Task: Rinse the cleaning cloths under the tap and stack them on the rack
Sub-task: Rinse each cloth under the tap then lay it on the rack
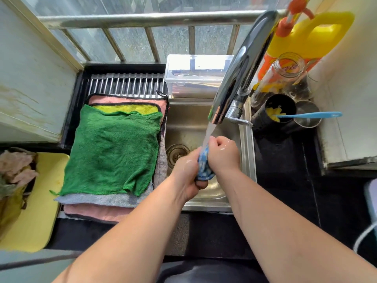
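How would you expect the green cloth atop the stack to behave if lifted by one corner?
The green cloth would probably hang floppy: it lies draped with wrinkled edges over the stack. Its terry pile looks grippy, not slippery. Whether it is wet I cannot tell.

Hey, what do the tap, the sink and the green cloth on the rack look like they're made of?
Tap: polished metal, likely chrome-plated; it mirrors the surroundings sharply.
Sink: probably stainless steel with a duller, brushed finish; grey with soft, blurry highlights.
Green cloth: soft fuzzy pile, likely microfibre or terry; matte, with a nubbly surface and limp folds.
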